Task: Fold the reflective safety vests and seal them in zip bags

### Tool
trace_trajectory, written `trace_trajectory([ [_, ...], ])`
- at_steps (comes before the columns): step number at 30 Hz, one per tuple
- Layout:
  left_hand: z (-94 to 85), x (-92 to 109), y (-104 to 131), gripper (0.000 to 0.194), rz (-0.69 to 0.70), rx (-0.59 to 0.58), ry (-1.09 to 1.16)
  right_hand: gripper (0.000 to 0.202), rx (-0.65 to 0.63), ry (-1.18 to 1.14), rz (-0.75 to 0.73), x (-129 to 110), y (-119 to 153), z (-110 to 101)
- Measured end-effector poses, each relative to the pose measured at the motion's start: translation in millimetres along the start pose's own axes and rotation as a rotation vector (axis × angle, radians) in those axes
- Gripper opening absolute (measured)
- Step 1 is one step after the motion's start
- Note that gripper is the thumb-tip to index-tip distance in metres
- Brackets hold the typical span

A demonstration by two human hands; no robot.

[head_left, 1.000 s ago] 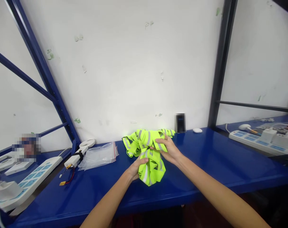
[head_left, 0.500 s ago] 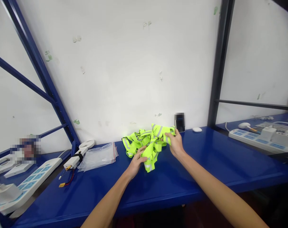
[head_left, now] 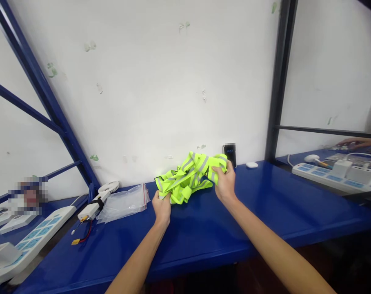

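Gripping the bundle of neon-yellow reflective straps (head_left: 189, 176) at both ends, I have it near the far middle of the blue bench (head_left: 265, 212), just in front of the white wall. My left hand (head_left: 161, 205) pinches the near-left end between thumb and curled fingers; its fingertips are buried in the fabric. My right hand (head_left: 224, 182) closes around the raised right end, fingers wrapped over a strap, so the palm side is hidden from me. The straps are so tangled that I cannot tell how many pieces there are or where one ends.

Left of the bundle lie clear zip bags (head_left: 122, 201), then a small white fan (head_left: 95, 203) and a power strip (head_left: 26, 245), partly cut off at the edge. A dark, blurred device (head_left: 229, 153) stands against the wall just behind my right hand. Far right, another person's hand (head_left: 358, 143) reaches in, mostly cut off.
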State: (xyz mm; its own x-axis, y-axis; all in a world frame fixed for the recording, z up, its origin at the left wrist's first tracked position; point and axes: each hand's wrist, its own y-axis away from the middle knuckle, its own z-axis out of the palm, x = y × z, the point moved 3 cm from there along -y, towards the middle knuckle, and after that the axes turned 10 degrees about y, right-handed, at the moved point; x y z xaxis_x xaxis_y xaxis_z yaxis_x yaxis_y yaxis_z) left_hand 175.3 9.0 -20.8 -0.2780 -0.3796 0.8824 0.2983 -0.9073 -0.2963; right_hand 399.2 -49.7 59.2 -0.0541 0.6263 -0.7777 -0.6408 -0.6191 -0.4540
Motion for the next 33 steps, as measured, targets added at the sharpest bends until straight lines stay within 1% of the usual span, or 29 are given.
trace_trajectory([
  [1,-6.4,1,-5,0.025,0.029,0.071,-0.024,0.029,-0.010,0.056,-0.076,-16,14,2],
  [2,-11.4,4,-8,0.026,0.057,0.115,-0.043,0.027,-0.020,0.114,-0.142,-31,27,4],
  [3,-14.8,7,-9,0.030,0.100,0.131,-0.066,0.027,-0.025,0.157,-0.205,-45,39,6],
  [4,-16.2,12,-9,0.035,0.157,0.117,-0.099,0.026,0.003,0.168,-0.277,-58,49,7],
  [5,-15.0,18,-7,0.038,0.216,0.061,-0.134,0.026,0.036,0.173,-0.333,-68,55,8],
  [6,-11.7,22,-4,0.038,0.262,-0.031,-0.164,0.026,0.071,0.174,-0.374,-75,57,9],
  [8,-2.2,30,7,0.035,0.299,-0.239,-0.186,0.027,0.136,0.178,-0.407,-80,49,10],
  [10,7.0,34,22,0.042,0.218,-0.409,-0.093,0.027,0.185,0.192,-0.383,-73,30,10],
  [12,14.8,37,40,0.053,0.059,-0.540,0.112,0.026,0.233,0.200,-0.335,-57,7,8],
  [14,21.1,39,57,0.057,-0.117,-0.627,0.337,0.024,0.266,0.193,-0.272,-38,-11,3],
  [15,23.0,40,64,0.058,-0.184,-0.627,0.418,0.025,0.273,0.187,-0.232,-28,-16,1],
  [16,23.9,40,69,0.059,-0.228,-0.596,0.468,0.025,0.275,0.176,-0.186,-19,-20,-1],
  [18,23.6,39,71,0.061,-0.262,-0.479,0.472,0.028,0.271,0.110,-0.084,-8,-22,-5],
  [19,22.4,37,68,0.061,-0.267,-0.403,0.447,0.029,0.257,0.046,-0.008,-7,-20,-7],
  [20,20.4,34,64,0.059,-0.271,-0.322,0.416,0.029,0.232,-0.034,0.100,-9,-17,-7],
  [21,17.6,30,57,0.055,-0.283,-0.236,0.379,0.028,0.189,-0.125,0.232,-14,-13,-7],
  [23,9.7,22,42,0.044,-0.333,-0.063,0.290,0.022,0.054,-0.294,0.563,-33,2,-2],
  [24,5.3,18,35,0.039,-0.355,0.005,0.241,0.020,-0.028,-0.364,0.669,-47,12,1],
  [25,1.0,16,27,0.035,-0.356,0.049,0.187,0.018,-0.086,-0.415,0.719,-62,22,3],
  [26,-2.8,14,21,0.032,-0.323,0.069,0.125,0.018,-0.153,-0.450,0.734,-76,32,6],
  [27,-5.9,15,16,0.031,-0.249,0.074,0.054,0.018,-0.199,-0.472,0.731,-87,41,9],
  [29,-9.0,21,13,0.032,-0.029,0.044,-0.105,0.019,-0.199,-0.471,0.670,-98,55,14],
  [31,-6.8,31,21,0.036,0.160,-0.041,-0.230,0.023,-0.137,-0.438,0.501,-95,57,18],
  [32,-4.2,35,28,0.037,0.212,-0.109,-0.253,0.026,-0.100,-0.408,0.381,-90,54,19],
  [33,-1.6,38,37,0.037,0.234,-0.183,-0.247,0.028,-0.071,-0.364,0.250,-83,48,20],
])
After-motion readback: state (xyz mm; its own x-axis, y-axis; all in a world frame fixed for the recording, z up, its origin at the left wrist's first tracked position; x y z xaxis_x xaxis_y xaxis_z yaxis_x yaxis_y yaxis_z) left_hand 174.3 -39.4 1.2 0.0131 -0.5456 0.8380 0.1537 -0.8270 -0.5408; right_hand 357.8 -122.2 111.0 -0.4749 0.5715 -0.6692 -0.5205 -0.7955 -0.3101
